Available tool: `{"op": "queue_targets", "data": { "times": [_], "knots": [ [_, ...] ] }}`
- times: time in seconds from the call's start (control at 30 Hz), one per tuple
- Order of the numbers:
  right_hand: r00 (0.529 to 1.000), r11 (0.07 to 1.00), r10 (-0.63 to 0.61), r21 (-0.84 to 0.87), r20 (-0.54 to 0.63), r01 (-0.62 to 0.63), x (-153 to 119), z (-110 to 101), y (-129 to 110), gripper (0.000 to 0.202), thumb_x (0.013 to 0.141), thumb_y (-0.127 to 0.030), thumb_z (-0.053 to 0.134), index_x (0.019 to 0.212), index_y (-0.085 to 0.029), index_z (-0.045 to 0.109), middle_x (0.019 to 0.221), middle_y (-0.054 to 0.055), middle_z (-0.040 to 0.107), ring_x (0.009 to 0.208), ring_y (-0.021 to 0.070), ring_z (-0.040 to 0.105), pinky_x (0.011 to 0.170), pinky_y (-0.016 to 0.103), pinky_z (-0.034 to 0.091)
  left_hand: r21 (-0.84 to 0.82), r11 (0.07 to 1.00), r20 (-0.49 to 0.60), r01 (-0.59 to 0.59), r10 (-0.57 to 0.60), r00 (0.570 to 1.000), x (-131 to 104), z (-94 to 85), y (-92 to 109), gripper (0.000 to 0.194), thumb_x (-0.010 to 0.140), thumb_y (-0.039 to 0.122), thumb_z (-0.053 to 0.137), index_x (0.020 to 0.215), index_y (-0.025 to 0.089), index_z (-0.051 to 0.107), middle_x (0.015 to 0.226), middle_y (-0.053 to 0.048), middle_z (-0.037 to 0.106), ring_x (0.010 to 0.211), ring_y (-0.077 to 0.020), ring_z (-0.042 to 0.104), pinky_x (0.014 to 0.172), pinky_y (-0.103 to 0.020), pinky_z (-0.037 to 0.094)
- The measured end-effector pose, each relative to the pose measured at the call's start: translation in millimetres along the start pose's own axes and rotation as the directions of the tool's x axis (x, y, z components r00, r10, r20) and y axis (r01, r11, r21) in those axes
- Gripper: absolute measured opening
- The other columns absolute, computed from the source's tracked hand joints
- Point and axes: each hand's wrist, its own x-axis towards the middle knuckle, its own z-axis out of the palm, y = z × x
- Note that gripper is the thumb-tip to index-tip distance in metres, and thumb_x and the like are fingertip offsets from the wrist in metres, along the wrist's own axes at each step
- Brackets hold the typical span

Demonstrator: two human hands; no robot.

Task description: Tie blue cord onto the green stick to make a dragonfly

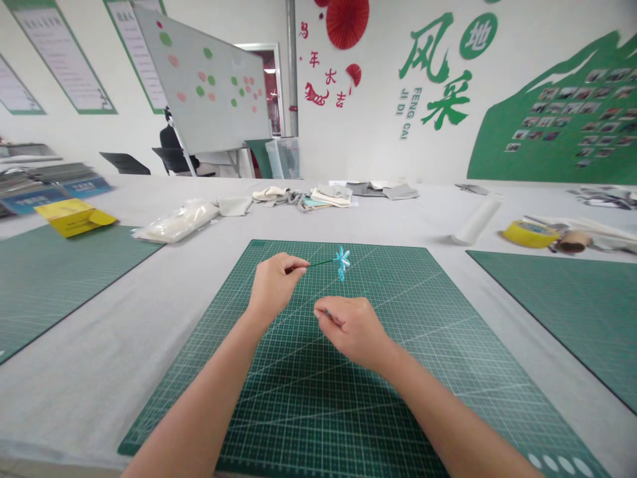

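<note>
Between the thumb and fingers of my left hand (277,284) is the thin dark green stem of a small blue flower (342,260). The stem points right, and the light blue petals, which look beaded or looped, spread at its far end above the green cutting mat (279,398). My right hand (354,328) is closed, thumb against the curled fingers, nearer to me and just below the flower. Whatever it pinches, if anything, is hidden or too small to make out. The two hands are apart.
Other cutting mats (562,299) lie left and right. A yellow folded card (74,218), a clear plastic bag (176,222) and stacked papers are at left. Cloth pieces (331,194) lie along the back; a yellow tape roll (530,234) and a white roll (478,220) at right.
</note>
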Motion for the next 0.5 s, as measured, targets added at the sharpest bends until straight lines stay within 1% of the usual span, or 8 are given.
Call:
{"op": "queue_targets", "data": {
  "times": [0.03, 0.1, 0.2, 0.3, 0.4, 0.5],
  "knots": [
    [1.000, 1.000, -0.004, 0.017, -0.010, 0.004, 0, -2, -2, 0.019, 0.085, -0.014, 0.044, 0.069, -0.018, 0.054, 0.060, -0.003, 0.052, 0.055, 0.0086, 0.045, 0.056, 0.022, 0.030, 0.066, 0.996, 0.010, -0.060, 0.060, 0.998, -1, 0.3, 2, 0.017, 0.080, 0.021, 0.056, 0.086, 0.021, 0.073, 0.084, -0.002, 0.069, 0.079, -0.0161, 0.061, 0.074, -0.029, 0.045],
    [0.999, 0.999, -0.004, 0.053, -0.053, 0.007, 1, -8, -5, 0.019, 0.085, -0.015, 0.044, 0.071, -0.018, 0.055, 0.059, -0.004, 0.050, 0.054, 0.0083, 0.043, 0.056, 0.022, 0.031, 0.161, 0.974, 0.063, -0.159, 0.151, 0.987, -3, 1.2, 4, 0.020, 0.083, 0.020, 0.053, 0.088, 0.022, 0.072, 0.086, -0.001, 0.068, 0.082, -0.0161, 0.061, 0.076, -0.029, 0.044],
    [0.987, 0.994, 0.030, 0.110, -0.157, -0.013, 2, -18, -6, 0.017, 0.087, -0.018, 0.046, 0.076, -0.019, 0.060, 0.055, -0.005, 0.047, 0.050, 0.0079, 0.040, 0.053, 0.022, 0.032, 0.217, 0.942, 0.168, -0.257, 0.223, 0.960, -4, 2.2, 6, 0.023, 0.086, 0.019, 0.049, 0.089, 0.022, 0.072, 0.088, -0.002, 0.068, 0.083, -0.0161, 0.061, 0.074, -0.028, 0.044],
    [0.959, 0.988, 0.104, 0.140, -0.263, -0.069, 2, -29, -3, 0.017, 0.087, -0.022, 0.049, 0.077, -0.019, 0.062, 0.052, -0.005, 0.044, 0.047, 0.0085, 0.037, 0.051, 0.022, 0.032, 0.220, 0.915, 0.266, -0.339, 0.278, 0.923, -4, 1.8, 7, 0.024, 0.087, 0.018, 0.049, 0.090, 0.022, 0.072, 0.088, -0.002, 0.068, 0.084, -0.0164, 0.060, 0.075, -0.029, 0.043],
    [0.920, 0.979, 0.176, 0.163, -0.351, -0.125, 3, -38, 4, 0.017, 0.087, -0.025, 0.051, 0.076, -0.020, 0.063, 0.051, -0.005, 0.040, 0.048, 0.0092, 0.036, 0.050, 0.023, 0.032, 0.200, 0.888, 0.359, -0.413, 0.326, 0.875, -4, 0.8, 10, 0.022, 0.086, 0.017, 0.052, 0.088, 0.023, 0.072, 0.086, -0.001, 0.069, 0.085, -0.0178, 0.060, 0.080, -0.032, 0.042],
    [0.882, 0.968, 0.231, 0.184, -0.410, -0.168, 3, -43, 15, 0.017, 0.086, -0.027, 0.053, 0.077, -0.019, 0.065, 0.052, -0.005, 0.039, 0.049, 0.0095, 0.035, 0.050, 0.024, 0.032, 0.114, 0.891, 0.430, -0.439, 0.354, 0.831, -5, 0.0, 15, 0.021, 0.085, 0.016, 0.052, 0.086, 0.023, 0.072, 0.086, -0.001, 0.070, 0.086, -0.0179, 0.060, 0.083, -0.034, 0.041]
  ]
}}
